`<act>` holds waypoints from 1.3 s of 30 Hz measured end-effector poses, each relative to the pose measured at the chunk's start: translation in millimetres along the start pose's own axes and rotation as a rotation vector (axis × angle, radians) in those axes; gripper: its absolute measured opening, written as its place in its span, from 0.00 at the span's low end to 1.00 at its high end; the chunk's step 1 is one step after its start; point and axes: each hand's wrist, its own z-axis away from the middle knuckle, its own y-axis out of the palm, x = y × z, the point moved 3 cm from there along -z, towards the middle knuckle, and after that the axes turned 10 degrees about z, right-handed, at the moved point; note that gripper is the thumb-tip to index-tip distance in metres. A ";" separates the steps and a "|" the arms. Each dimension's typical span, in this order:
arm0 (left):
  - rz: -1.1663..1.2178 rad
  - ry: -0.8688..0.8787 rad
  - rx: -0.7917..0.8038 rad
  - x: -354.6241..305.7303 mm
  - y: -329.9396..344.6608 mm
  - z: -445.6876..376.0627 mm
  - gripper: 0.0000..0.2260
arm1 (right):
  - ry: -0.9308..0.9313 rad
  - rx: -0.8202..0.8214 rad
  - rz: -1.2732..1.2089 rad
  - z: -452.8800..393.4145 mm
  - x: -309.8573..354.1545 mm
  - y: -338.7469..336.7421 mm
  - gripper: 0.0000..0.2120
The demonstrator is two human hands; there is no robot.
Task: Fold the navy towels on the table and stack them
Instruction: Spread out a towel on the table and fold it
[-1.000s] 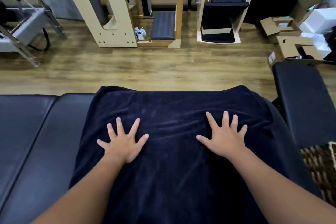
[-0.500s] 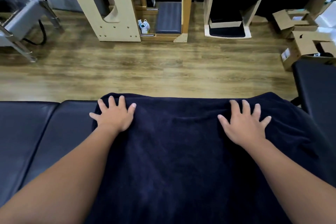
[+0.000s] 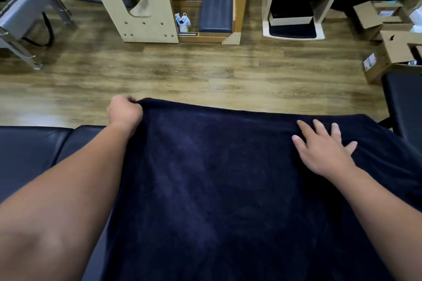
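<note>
On the black padded tabletop (image 3: 34, 150) lies a spread navy terry towel (image 3: 228, 189): left hand (image 3: 125, 113) clenched around its far-left corner, right hand (image 3: 324, 148) flat, fingers splayed, near its far edge.

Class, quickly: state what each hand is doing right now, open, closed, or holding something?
Left hand: closed, gripping the far left corner of the navy towel.
Right hand: open, fingers spread flat on the towel near its far edge.

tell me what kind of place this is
Probably a pilates or physiotherapy studio. The navy towel lies on a black padded table, and wooden exercise frames with navy pads stand on the wood floor, beside open cardboard boxes.
</note>
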 end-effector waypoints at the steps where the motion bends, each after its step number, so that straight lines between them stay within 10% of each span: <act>1: 0.034 -0.024 0.045 -1.8 2.1 -2.3 0.15 | -0.003 -0.004 0.004 -0.3 -2.1 0.3 0.28; 7: 0.034 -0.072 0.444 -4.3 -1.5 -7.3 0.07 | -0.026 0.005 0.017 -2.8 -3.5 0.2 0.27; 15: -0.210 0.216 0.061 -6.3 -5.0 -16.6 0.17 | 0.007 0.005 0.017 -2.1 1.2 1.7 0.28; 19: -0.524 0.364 0.219 -15.9 14.3 21.3 0.13 | -0.001 -0.024 0.025 0.2 3.9 3.3 0.26; 22: -0.758 0.217 0.506 -14.0 36.3 57.4 0.28 | -0.015 -0.027 0.032 3.5 6.6 3.6 0.27; 25: -0.916 0.314 0.494 -28.4 51.9 91.7 0.23 | -0.066 -0.016 0.024 3.7 4.5 1.1 0.28; 32: -0.676 0.286 0.895 -74.1 111.2 195.0 0.47 | -0.053 -0.027 -0.019 -1.5 -34.4 -7.9 0.37; 39: -0.768 0.342 0.741 -62.1 137.1 204.3 0.52 | 0.199 0.013 -0.153 -20.5 -121.1 -12.3 0.32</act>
